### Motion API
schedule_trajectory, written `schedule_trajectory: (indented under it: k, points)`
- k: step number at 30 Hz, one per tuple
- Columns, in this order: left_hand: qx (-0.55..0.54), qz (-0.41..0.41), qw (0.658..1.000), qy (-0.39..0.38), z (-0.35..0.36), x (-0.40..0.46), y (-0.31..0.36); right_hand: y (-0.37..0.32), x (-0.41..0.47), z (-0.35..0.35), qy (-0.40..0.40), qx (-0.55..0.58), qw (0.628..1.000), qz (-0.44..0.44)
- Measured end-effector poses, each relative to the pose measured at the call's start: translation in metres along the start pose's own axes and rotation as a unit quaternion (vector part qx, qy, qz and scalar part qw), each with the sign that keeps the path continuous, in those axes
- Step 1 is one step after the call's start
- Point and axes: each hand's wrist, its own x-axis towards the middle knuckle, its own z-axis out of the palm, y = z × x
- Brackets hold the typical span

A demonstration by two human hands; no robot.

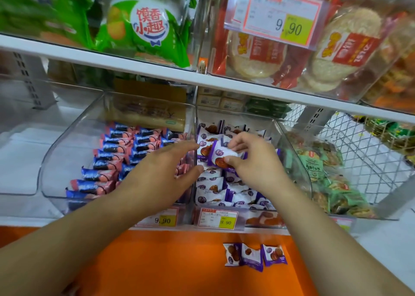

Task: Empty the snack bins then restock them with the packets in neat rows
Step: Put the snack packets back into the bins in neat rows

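- Spanning the whole width, the white shelf overhead sits low over the clear bins, so hands must go in from the front, under its edge.
- Left of centre, the left bin holds blue-and-pink packets in slanted rows; its near left part is bare, leaving spare room there.
- Next to it, the middle bin is nearly full of purple packets, overlapped in rows toward the front lip; free space looks tight, mostly at the back.
- Below, the orange ledge carries three loose packets, probably waiting their turn.
- Reaching in, the left hand has fingers straight and relaxed, tips at the wall between the bins, holding nothing; likely steadying the row.
- Over the middle bin, the right hand pinches one purple packet between thumb and fingers, tilted, apparently to slot it in.
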Motion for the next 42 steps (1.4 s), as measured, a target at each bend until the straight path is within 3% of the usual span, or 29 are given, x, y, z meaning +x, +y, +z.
schedule_trajectory:
  k: [9,13,20,24,29,31,34,39,42]
  points:
    - [0.006,0.015,1.000,0.007,0.004,0.000,-0.003,0.001,0.026,0.044,0.006,-0.086,0.991,-0.104]
    - [0.002,0.019,1.000,0.002,0.006,-0.002,-0.003,0.015,0.029,0.053,0.063,-0.158,0.973,-0.153]
    - [0.010,0.020,1.000,-0.010,0.005,-0.004,-0.003,0.017,0.028,0.052,0.056,-0.191,0.972,-0.126]
    - [0.007,0.032,0.999,-0.009,0.002,-0.012,0.002,0.016,0.002,0.028,0.032,-0.147,0.984,-0.097]
    - [0.004,0.102,0.993,0.054,-0.003,-0.034,0.029,0.012,-0.075,-0.033,0.006,-0.039,0.992,-0.120]
    - [-0.058,0.122,0.991,0.019,0.006,-0.046,0.042,0.018,-0.112,-0.050,-0.035,-0.001,0.990,-0.140]
    - [-0.153,0.090,0.978,-0.107,0.044,-0.073,0.052,0.048,-0.159,-0.056,-0.133,0.022,0.984,-0.117]
    - [-0.044,0.091,0.949,-0.300,0.150,-0.108,0.027,0.153,-0.204,-0.024,-0.299,-0.068,0.951,0.034]
    - [-0.027,0.057,0.928,-0.367,0.222,-0.124,-0.006,0.225,-0.216,0.003,-0.410,-0.134,0.893,0.130]
